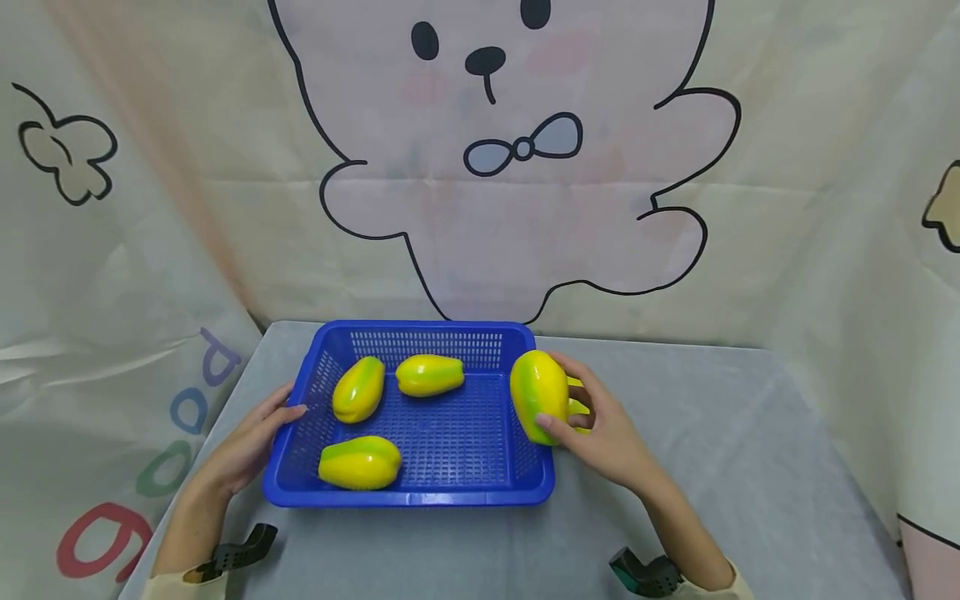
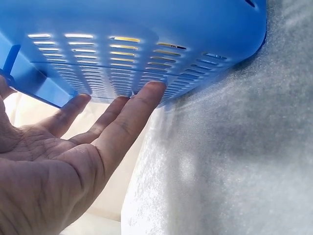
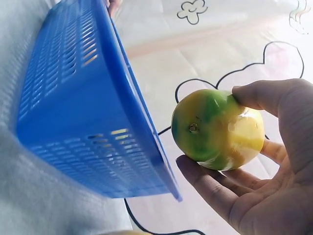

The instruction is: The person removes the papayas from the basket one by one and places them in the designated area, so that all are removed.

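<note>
A blue basket (image 1: 408, 498) holds three yellow-green fruits: one at the left (image 1: 358, 390), one at the back (image 1: 430, 375), one at the front left (image 1: 360, 463). My left hand (image 1: 251, 437) grips the left rim, thumb over it; in the left wrist view the fingers of that hand (image 2: 73, 152) lie along the slotted outer wall (image 2: 195, 29). Over the right rim, my right hand (image 1: 611, 433) holds another yellow-green fruit (image 1: 538, 396) between thumb and fingers. The right wrist view shows this fruit (image 3: 215, 129) in the hand (image 3: 264, 171), beside and apart from the basket wall (image 3: 78, 117).
Behind the right hand's fingers, more yellow (image 1: 577, 407) shows just right of the basket, mostly hidden. A grey cloth (image 1: 720, 433) covers the table. A curtain with a cartoon bear (image 1: 495, 225) hangs behind it, and more printed curtain (image 1: 97, 333) stands at the left.
</note>
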Demonstrator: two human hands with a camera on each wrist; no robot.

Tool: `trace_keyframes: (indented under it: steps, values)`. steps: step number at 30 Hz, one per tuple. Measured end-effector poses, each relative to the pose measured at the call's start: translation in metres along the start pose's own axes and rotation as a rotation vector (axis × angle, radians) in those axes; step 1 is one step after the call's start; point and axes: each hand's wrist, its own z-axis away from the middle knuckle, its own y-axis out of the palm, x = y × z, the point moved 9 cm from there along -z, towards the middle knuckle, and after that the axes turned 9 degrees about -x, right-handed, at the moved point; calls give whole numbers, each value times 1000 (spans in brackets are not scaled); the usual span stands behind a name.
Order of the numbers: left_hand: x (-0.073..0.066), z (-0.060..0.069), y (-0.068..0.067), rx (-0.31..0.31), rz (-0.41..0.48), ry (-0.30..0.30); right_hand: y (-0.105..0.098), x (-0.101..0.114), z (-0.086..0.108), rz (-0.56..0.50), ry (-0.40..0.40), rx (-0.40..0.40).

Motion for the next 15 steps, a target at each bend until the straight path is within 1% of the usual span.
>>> trace_keyframes:
  steps: [4,6,10,15]
  values:
    - [1,-1,0,-4,3,0,-7,-7,3,6,7,-12]
    - [2,-1,1,0,4,3,-10,-9,4,25,12,-24]
    - [1,0,-2,-10,6,7,-15,-13,5,55,22,-46]
    - [0,2,-2,-10,6,2,-21,-18,9,77,28,-71]
